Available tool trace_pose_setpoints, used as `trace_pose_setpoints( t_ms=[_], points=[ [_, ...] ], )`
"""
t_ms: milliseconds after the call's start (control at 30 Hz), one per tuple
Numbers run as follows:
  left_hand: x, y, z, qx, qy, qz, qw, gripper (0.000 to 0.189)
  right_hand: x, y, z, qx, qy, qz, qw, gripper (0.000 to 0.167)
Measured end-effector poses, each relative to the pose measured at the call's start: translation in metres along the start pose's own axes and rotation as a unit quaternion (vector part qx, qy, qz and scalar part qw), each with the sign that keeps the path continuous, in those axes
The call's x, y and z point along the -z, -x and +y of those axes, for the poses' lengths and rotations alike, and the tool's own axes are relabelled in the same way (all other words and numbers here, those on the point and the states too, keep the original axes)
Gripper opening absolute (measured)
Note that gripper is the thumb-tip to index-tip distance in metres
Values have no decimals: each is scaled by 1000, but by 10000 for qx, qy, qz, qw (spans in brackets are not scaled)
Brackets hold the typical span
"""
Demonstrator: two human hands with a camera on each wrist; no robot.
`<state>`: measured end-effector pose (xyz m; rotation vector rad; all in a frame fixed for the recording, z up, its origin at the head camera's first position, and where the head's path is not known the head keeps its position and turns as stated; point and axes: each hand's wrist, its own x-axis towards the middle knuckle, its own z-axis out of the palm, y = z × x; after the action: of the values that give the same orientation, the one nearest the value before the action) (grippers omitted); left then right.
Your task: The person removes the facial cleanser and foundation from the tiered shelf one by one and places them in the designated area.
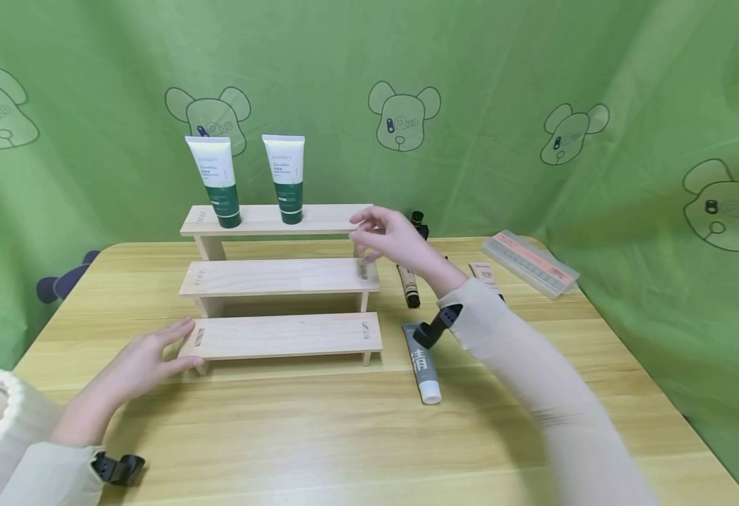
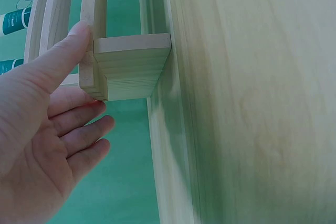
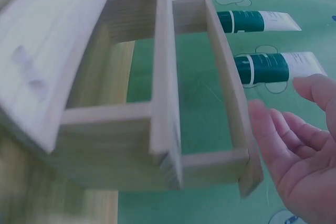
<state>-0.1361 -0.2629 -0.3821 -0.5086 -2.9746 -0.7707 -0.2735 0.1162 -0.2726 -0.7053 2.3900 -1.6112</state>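
A three-tier wooden display rack (image 1: 281, 275) stands on the table. My left hand (image 1: 138, 358) holds the left end of its lowest shelf between thumb and fingers; the left wrist view shows the thumb (image 2: 80, 31) against the board's edge. At the right end of the top shelf hovers my right hand (image 1: 390, 235), fingers loosely bent around nothing. Whether a fingertip touches that shelf I cannot tell. Two green-and-white squeeze tubes stand on their caps on the top shelf, one at the left (image 1: 216, 181) and another (image 1: 286, 179) nearer the middle.
Right of the rack lie a grey tube (image 1: 421, 362), a beige tube with black cap (image 1: 409, 284), a small BB tube (image 1: 485, 275) and a clear compartment case (image 1: 530, 263). Part of a dark item (image 1: 418, 221) shows behind my right hand. A white basket (image 1: 12, 414) stands front left.
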Motion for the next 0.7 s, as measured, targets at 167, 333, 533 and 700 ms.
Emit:
trace_pose_setpoints(
  t_ms=[167,333,533,700],
  points=[
    [0,0,-2,39,-28,-14,10000,75,-9,-20,-15,90,-294,178,9994,39],
    [-1,0,-3,28,-17,-1,10000,74,-16,-38,-28,210,-480,357,9980,37],
    [0,-1,-2,-18,-41,36,10000,73,-24,-56,-38,478,-591,577,9954,39],
    [0,-1,-1,9,-36,-7,10000,74,-31,-68,-42,561,-844,703,9924,45]
  ],
)
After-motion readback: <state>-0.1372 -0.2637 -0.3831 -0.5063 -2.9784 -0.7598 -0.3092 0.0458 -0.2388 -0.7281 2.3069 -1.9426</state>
